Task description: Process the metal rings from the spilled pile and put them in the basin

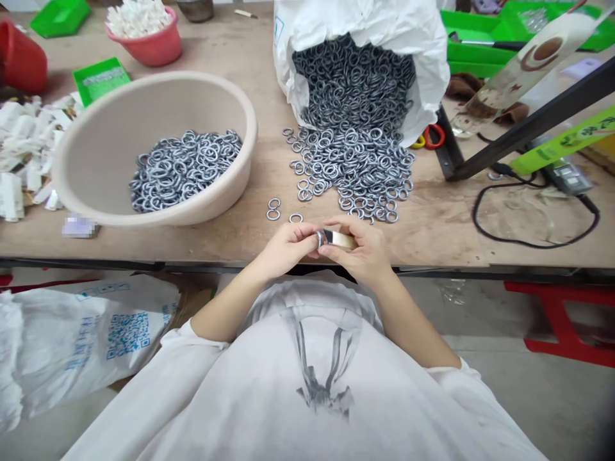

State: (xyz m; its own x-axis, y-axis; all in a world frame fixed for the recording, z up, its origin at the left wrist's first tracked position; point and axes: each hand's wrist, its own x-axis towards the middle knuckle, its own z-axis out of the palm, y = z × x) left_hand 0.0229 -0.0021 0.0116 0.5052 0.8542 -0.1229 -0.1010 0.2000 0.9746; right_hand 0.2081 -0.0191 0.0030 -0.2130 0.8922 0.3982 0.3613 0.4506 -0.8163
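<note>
My left hand (292, 248) pinches a grey ring (319, 239) between thumb and fingers, close to the table's front edge. My right hand (369, 253) is closed around a small tool (342, 239) with a pale handle and a dark end. The dark end meets the ring or lies right beside it; the fingers partly hide the contact. Just beyond the left hand lie a single loose ring (296, 218) and a touching pair of rings (273, 209). A pile of similar rings (368, 166) spreads out from a white sack (423, 70) at the back.
At the left, a large beige basin (91, 166) holds many rings (187, 168). White pieces (29, 141) are heaped beyond it, near a red bowl (156, 50) and a green tray (100, 82). A black metal bar (533, 121) and a cable (533, 243) occupy the right side.
</note>
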